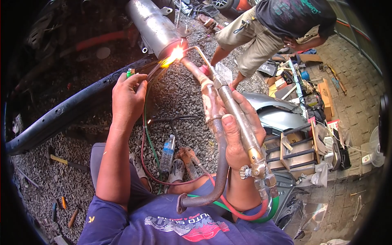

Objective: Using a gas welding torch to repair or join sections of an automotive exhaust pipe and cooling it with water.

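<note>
In the head view, the left hand (130, 92) pinches thin metal rods (153, 72) between thumb and fingers, their far ends reaching into a bright flame (176, 54). A small green object (130, 72) shows just beside its fingers; whether the hand holds that too, I cannot tell. The right hand (241, 141) is wrapped around the handle of a gas torch (233, 107), thumb on the left side and fingers on the right. The torch slants up and to the left, its bent tip ending at the flame.

The flame burns where a narrow exhaust pipe (219, 145) meets the lower end of a silver muffler (154, 25), and the metal there glows reddish. The muffler lies at the top of the view, cut off by its edge. The pipe runs down from it, just left of the torch, then curves left to a flange (181, 203) in front of the person's purple shirt (163, 222). A red hose (245, 215) and a green hose (272, 209) leave the torch's lower end.

Between the forearms, a clear plastic bottle (167, 154) stands on the gravel (179, 136) near a patterned shoe (176, 173). A long dark metal beam (77, 116) crosses the left side, with a yellow-handled hammer (67, 163) below it. At upper right, a co-worker in beige shorts (247, 38) stands bent forward near a silver car fender (275, 112).
</note>
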Available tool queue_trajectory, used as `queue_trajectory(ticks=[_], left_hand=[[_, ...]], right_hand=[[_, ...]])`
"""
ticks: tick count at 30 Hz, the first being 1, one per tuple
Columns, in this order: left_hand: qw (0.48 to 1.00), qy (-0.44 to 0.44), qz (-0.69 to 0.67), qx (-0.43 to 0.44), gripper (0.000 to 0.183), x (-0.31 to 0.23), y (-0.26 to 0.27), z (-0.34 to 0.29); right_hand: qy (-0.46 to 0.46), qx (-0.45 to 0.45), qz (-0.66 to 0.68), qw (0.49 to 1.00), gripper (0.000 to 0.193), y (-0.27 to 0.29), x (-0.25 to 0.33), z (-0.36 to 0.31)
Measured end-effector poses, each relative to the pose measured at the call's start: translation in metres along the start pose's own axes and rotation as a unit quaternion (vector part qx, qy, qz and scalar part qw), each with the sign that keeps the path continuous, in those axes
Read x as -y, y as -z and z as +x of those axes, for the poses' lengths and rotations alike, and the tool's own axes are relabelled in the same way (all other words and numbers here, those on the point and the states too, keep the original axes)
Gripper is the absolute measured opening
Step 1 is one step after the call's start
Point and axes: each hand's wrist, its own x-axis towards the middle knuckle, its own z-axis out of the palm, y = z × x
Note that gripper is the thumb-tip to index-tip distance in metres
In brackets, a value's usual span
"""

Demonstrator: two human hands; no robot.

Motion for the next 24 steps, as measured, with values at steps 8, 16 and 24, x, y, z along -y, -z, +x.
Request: queue_trajectory(ticks=[8,16,24], left_hand=[[1.000,-0.001,0.011,0.004,0.021,0.0008,-0.0013,-0.0001],[1.000,0.006,-0.005,0.004,0.021,0.0010,-0.0014,0.0001],[1.000,-0.004,0.003,-0.003,0.021,0.0021,-0.0016,0.0004]], right_hand=[[0.010,0.014,0.001,1.000,0.054,0.0002,-0.0003,0.0009],[0.032,0.016,-0.006,0.999,0.054,-0.0006,-0.0028,0.0024],[0.012,0.008,0.012,1.000,0.054,-0.0006,-0.0023,0.0017]])
